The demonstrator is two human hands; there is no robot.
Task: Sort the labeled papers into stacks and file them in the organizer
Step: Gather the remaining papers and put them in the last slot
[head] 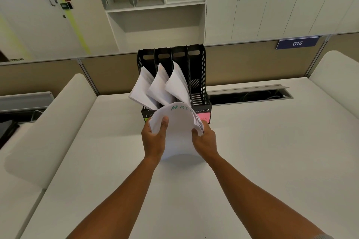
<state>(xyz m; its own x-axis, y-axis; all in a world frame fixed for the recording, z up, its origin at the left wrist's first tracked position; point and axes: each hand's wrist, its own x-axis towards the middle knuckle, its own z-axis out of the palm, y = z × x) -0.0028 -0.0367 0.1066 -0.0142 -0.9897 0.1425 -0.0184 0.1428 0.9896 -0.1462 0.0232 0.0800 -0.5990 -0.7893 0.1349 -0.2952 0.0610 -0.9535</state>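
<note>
Head view: white desk carries a black four-slot organizer; three slots hold leaning papers, the rightmost is vacant. Left hand and right hand grip a bowed paper stack (marked "ADMI", probably truncated) just before the organizer. Pink label sits on its front.

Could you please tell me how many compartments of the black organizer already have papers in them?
3. The far-left compartment, the second and the third each hold leaning sheets; the rightmost compartment looks empty. Both hands grip the last stack.
</note>
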